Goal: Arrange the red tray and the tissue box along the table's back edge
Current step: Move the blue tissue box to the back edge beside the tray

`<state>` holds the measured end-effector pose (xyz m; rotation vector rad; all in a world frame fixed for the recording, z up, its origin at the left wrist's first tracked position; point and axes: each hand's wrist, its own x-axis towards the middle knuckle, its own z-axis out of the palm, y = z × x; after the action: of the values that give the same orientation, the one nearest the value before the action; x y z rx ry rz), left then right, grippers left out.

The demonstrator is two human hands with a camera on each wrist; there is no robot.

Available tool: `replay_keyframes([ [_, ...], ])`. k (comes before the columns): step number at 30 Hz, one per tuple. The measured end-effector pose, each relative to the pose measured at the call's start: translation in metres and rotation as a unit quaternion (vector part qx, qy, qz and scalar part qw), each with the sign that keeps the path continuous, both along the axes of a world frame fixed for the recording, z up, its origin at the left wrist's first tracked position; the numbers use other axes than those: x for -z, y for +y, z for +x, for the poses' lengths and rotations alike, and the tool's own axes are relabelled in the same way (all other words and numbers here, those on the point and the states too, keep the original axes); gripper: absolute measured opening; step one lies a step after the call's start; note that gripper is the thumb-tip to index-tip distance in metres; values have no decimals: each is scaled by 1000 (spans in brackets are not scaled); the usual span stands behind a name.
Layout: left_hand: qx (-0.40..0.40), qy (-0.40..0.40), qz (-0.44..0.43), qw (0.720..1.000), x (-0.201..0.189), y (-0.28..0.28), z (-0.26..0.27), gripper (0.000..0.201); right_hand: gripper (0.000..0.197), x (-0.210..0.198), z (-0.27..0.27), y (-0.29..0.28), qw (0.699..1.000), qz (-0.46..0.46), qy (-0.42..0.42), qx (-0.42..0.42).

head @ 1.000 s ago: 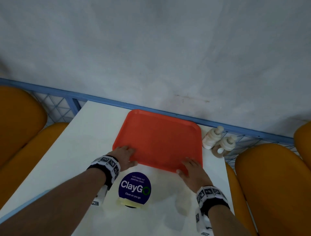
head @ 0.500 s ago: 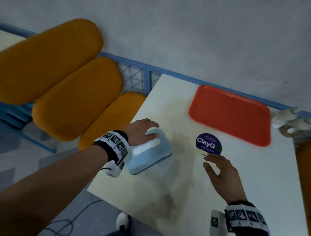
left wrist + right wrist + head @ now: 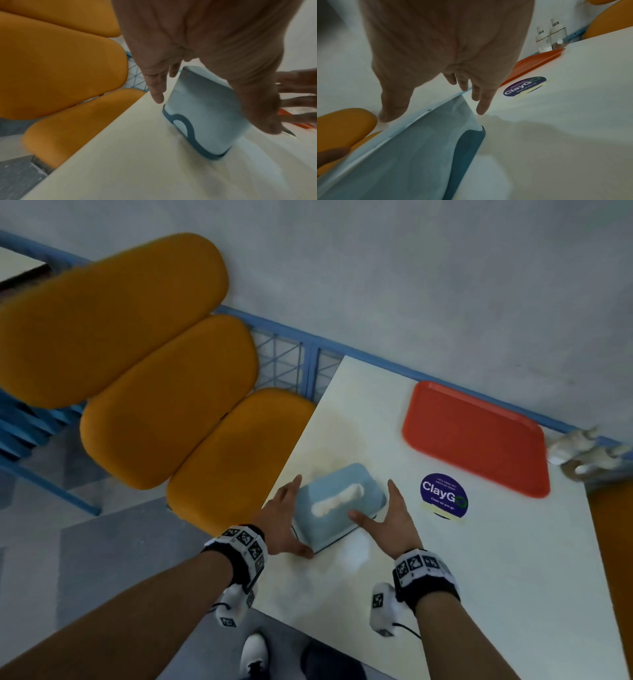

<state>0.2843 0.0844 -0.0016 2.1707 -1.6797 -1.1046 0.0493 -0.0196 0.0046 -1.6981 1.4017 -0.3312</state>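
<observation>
The light-blue tissue box (image 3: pixel 337 501) sits on the white table (image 3: pixel 462 594) close to its left edge, with white tissue showing in the top slot. My left hand (image 3: pixel 289 515) lies flat against the box's left side, fingers (image 3: pixel 157 92) straight and thumb at the near corner. My right hand (image 3: pixel 390 510) flanks the right side with straight fingers (image 3: pixel 482 105), its thumb resting over the box top (image 3: pixel 402 155). The red tray (image 3: pixel 476 436) lies empty by the table's back edge, to the right of the box and apart from it.
A round purple ClayGo sticker (image 3: pixel 443 496) lies between box and tray. Two small bottles (image 3: pixel 582 453) stand at the back right corner. Orange seats (image 3: pixel 164 402) line the table's left side, behind a blue rail (image 3: pixel 376 364) and grey wall.
Both hands have left the tray's near edge. The left hand reached the tissue box first; the right hand has now come in against the box's right side.
</observation>
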Motion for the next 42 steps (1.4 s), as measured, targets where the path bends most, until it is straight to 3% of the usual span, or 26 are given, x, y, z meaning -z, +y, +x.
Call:
replay_keyframes([
  [2,-19,32,-11,999,8,-1,-5,150,107,-1,6,-5,999,32,-12,4],
  [5,-45,52,-38,997,20,-2,-11,144,80,9,8,-6,997,45,-57,5],
  [9,-70,61,-70,993,25,-16,-11,140,74,20,11,-25,996,17,-89,2],
  [12,-86,60,-90,990,15,-49,-6,138,55,11,23,-62,994,0,-108,-3],
  [16,-93,24,-134,986,-9,-124,6,134,44,-11,41,-139,993,-27,-116,-16],
  [22,-113,33,-154,981,-21,-252,26,137,44,-17,66,-275,988,-84,-129,-36],
  [29,-133,26,-120,983,-2,-337,40,140,60,13,85,-373,992,-64,-97,-40],
  [36,-133,32,-104,985,28,-367,35,139,61,42,80,-404,997,-42,-45,-34],
  [39,-127,22,-105,986,35,-365,34,138,83,47,80,-407,999,-31,-27,-26],
  [40,-111,-11,-118,987,34,-363,32,135,78,46,80,-406,998,-51,-19,-21],
  [42,-64,-85,-180,978,29,-358,23,117,50,44,77,-401,987,-157,-4,-18],
])
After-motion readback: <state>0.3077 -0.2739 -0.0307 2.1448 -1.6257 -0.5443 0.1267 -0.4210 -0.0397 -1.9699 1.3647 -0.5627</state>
